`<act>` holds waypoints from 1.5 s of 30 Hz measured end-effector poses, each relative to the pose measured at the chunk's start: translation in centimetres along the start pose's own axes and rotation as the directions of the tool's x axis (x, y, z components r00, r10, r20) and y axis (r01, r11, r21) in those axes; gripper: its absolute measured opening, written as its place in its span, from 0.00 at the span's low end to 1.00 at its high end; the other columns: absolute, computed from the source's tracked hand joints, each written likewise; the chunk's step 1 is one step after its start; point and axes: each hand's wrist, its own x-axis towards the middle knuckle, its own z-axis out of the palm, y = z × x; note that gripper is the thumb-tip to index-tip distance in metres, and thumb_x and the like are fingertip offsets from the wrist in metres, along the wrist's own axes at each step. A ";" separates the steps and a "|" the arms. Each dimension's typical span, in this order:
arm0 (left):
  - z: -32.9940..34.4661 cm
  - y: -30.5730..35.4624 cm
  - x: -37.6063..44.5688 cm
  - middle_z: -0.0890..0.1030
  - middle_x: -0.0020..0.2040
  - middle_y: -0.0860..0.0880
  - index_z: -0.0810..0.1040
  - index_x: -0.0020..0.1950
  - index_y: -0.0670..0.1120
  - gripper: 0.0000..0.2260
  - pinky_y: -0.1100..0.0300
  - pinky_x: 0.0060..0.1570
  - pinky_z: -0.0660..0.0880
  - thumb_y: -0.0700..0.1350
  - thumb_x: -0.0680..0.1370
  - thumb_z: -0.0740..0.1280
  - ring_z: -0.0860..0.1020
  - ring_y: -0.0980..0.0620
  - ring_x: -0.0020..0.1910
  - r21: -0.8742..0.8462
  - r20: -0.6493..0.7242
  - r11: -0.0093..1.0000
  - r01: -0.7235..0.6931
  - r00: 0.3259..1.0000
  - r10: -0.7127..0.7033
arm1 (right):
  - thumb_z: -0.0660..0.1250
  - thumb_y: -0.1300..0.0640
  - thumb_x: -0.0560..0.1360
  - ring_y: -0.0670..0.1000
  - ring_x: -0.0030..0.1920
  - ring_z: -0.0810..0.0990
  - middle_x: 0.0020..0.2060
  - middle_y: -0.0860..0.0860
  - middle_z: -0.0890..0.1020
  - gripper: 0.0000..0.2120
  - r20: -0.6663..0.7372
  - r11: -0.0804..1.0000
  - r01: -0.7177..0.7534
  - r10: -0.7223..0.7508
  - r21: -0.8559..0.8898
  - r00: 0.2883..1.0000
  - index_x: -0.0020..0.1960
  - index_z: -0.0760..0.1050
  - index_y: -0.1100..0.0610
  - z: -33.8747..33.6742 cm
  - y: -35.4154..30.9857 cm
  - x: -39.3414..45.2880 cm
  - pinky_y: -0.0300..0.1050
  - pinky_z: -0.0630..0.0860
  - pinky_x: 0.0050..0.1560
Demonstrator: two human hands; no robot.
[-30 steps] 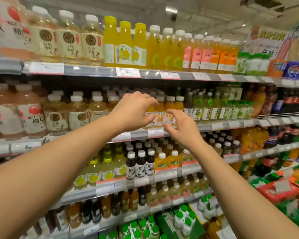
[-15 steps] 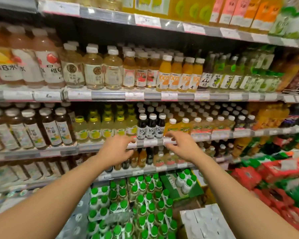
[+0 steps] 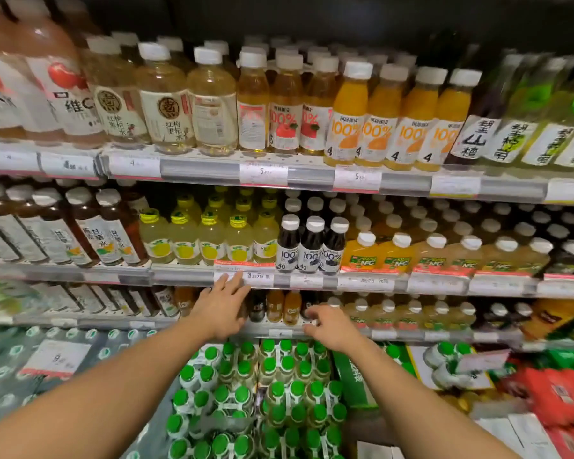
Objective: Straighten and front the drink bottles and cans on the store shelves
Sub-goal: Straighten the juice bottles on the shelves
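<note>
Hands reach at the shelf edge (image 3: 312, 282): left hand (image 3: 220, 308) flat, grip apart; right hand (image 3: 332, 327) loose, empty.

left hand (image 3: 220, 309) hiding low-shelf bottles, price tags (image 3: 66, 165) blurred, forearms cropped

Dark gap above the small bottles (image 3: 283, 306) admits a hand, but the shelf rail (image 3: 312, 281) overhangs it
</note>
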 end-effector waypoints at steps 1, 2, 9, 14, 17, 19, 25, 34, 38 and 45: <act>0.7 0.2 0.3 0.41 0.83 0.48 0.49 0.83 0.52 0.36 0.41 0.75 0.61 0.57 0.80 0.63 0.45 0.42 0.82 -0.015 0.017 1.000 0.019 1.000 -0.018 | 0.66 0.44 0.79 0.58 0.66 0.77 0.68 0.55 0.79 0.26 0.018 1.000 -0.001 0.000 0.007 1.000 0.72 0.74 0.55 0.3 0.4 1.0 0.53 0.75 0.66; 1.3 0.3 0.5 0.42 0.83 0.48 0.50 0.83 0.52 0.36 0.41 0.75 0.62 0.57 0.80 0.63 0.45 0.42 0.82 -0.031 0.028 0.999 0.038 0.999 -0.037 | 0.67 0.44 0.79 0.58 0.66 0.77 0.68 0.56 0.79 0.26 0.036 1.000 -0.001 0.001 0.012 0.999 0.73 0.73 0.55 0.7 0.7 1.9 0.53 0.75 0.66; 4.9 -2.8 1.0 0.41 0.83 0.44 0.46 0.83 0.50 0.38 0.42 0.77 0.56 0.56 0.81 0.63 0.43 0.39 0.81 -0.059 -0.024 0.980 0.193 0.981 -0.194 | 0.69 0.49 0.78 0.57 0.61 0.80 0.64 0.55 0.80 0.26 0.025 0.992 -0.070 0.067 0.109 0.997 0.72 0.71 0.56 2.2 0.6 6.6 0.48 0.76 0.59; 6.2 -5.9 2.1 0.39 0.82 0.39 0.43 0.83 0.49 0.42 0.40 0.77 0.52 0.57 0.78 0.66 0.43 0.36 0.81 -0.033 -0.129 0.973 0.230 0.964 -0.233 | 0.73 0.47 0.75 0.56 0.60 0.77 0.61 0.54 0.76 0.29 -0.062 0.966 -0.128 0.145 0.223 0.987 0.70 0.68 0.55 4.3 1.4 10.4 0.52 0.74 0.64; 7.6 -6.7 2.3 0.31 0.80 0.38 0.38 0.83 0.49 0.45 0.39 0.77 0.53 0.56 0.78 0.67 0.38 0.37 0.81 -0.065 -0.142 0.981 0.184 0.971 -0.192 | 0.75 0.43 0.72 0.55 0.54 0.81 0.53 0.54 0.81 0.26 -0.042 0.928 -0.207 0.231 0.311 0.972 0.61 0.74 0.57 5.9 2.1 13.1 0.52 0.79 0.55; 8.2 -7.1 2.4 0.26 0.78 0.40 0.34 0.82 0.50 0.46 0.39 0.78 0.50 0.56 0.79 0.66 0.33 0.39 0.79 -0.095 -0.127 0.983 0.160 0.977 -0.171 | 0.74 0.45 0.75 0.53 0.44 0.81 0.47 0.56 0.82 0.21 0.000 0.891 -0.268 0.288 0.367 0.958 0.55 0.76 0.62 6.1 1.5 14.0 0.46 0.76 0.41; 8.6 -7.8 2.1 0.20 0.75 0.45 0.27 0.79 0.54 0.51 0.40 0.78 0.47 0.58 0.77 0.68 0.25 0.43 0.76 -0.158 -0.108 0.980 0.122 0.984 -0.140 | 0.74 0.57 0.77 0.59 0.56 0.82 0.56 0.61 0.84 0.17 -0.030 0.761 -0.320 0.406 0.564 0.913 0.61 0.79 0.67 7.6 0.4 16.4 0.42 0.72 0.48; 10.2 -7.4 3.4 0.18 0.73 0.43 0.22 0.76 0.52 0.55 0.38 0.78 0.49 0.63 0.75 0.68 0.22 0.42 0.75 -0.135 -0.121 0.976 0.170 0.975 -0.187 | 0.72 0.52 0.78 0.61 0.42 0.80 0.39 0.61 0.80 0.16 -0.315 0.862 -0.325 0.456 0.388 0.833 0.45 0.76 0.65 10.9 1.5 17.0 0.47 0.68 0.39; 11.1 -7.6 3.6 0.22 0.76 0.41 0.27 0.79 0.50 0.55 0.35 0.77 0.52 0.63 0.74 0.69 0.25 0.41 0.76 -0.158 -0.221 0.981 0.114 0.964 -0.148 | 0.72 0.50 0.78 0.65 0.48 0.80 0.44 0.64 0.82 0.17 -0.348 0.877 -0.309 0.439 0.368 0.829 0.49 0.77 0.66 11.4 1.8 17.0 0.50 0.70 0.44; 14.0 -7.2 5.0 0.28 0.79 0.41 0.36 0.82 0.49 0.57 0.35 0.77 0.53 0.64 0.70 0.73 0.31 0.39 0.79 -0.162 -0.396 0.977 0.139 0.898 -0.193 | 0.70 0.45 0.79 0.62 0.47 0.78 0.41 0.59 0.76 0.21 -0.429 0.937 -0.176 0.299 0.303 0.852 0.49 0.74 0.65 12.6 3.7 17.9 0.50 0.67 0.42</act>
